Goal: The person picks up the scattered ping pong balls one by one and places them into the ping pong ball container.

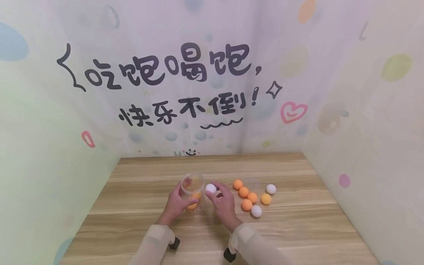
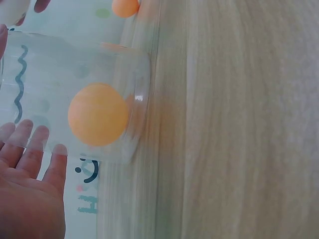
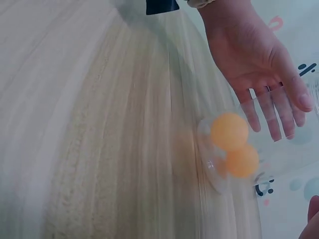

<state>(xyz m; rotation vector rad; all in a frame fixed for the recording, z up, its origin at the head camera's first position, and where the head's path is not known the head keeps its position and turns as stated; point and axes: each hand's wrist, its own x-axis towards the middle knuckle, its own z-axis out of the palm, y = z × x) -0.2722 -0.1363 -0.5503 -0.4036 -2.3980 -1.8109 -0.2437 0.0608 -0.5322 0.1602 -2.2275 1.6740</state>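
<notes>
My left hand (image 1: 177,204) grips a clear plastic jar (image 1: 193,193) that stands upright on the table, its mouth open at the top. The thumb lies across the near side and the fingers go round behind. Two orange ping-pong balls (image 3: 230,132) lie at the jar's bottom, plain in the right wrist view. Just right of the jar's rim, my right hand (image 1: 225,204) pinches a white ping-pong ball (image 1: 210,188) between thumb and fingers. In the left wrist view this white ball (image 2: 12,11) is cut off at the top left corner.
Right of my hands, several orange balls (image 1: 246,204) lie loose on the wooden table (image 1: 132,198), with a yellower ball (image 1: 266,199) and two white balls (image 1: 256,211). A clear round lid (image 1: 252,183) lies behind them. Printed walls (image 1: 212,140) close off the back and sides.
</notes>
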